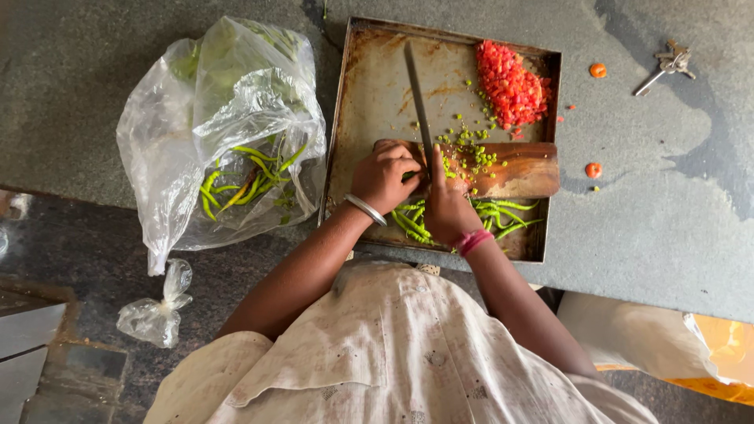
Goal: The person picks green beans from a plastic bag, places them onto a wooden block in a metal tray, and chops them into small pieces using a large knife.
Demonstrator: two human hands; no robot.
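The right hand (446,206) is closed around a knife (419,100), and its grip covers the handle completely; only the long blade shows, running away from the knuckles across the metal tray (369,86). The left hand (386,174) sits just beside it, fingers curled down onto green chillies (411,221) on the near end of a wooden board (518,169). The two hands touch, and exactly where the blade meets the chillies is hidden between them. How many chillies the left fingers pin cannot be made out.

Under and behind both wrists lies a loose bunch of whole chillies, partly covered by the hands and by the board. Past the right hand's fingers, chopped green bits (467,149) are scattered over the board and tray. Farther out to the right sits a heap of chopped red pieces (510,85) in the tray's far corner.

Well off to the left of the left hand, a clear plastic bag (220,118) holds more chillies, blurred by its folds. A smaller knotted bag (157,314) lies lower down. Far right, keys (667,63) rest on the stone counter (667,220), with two red scraps (594,169) nearer the tray.
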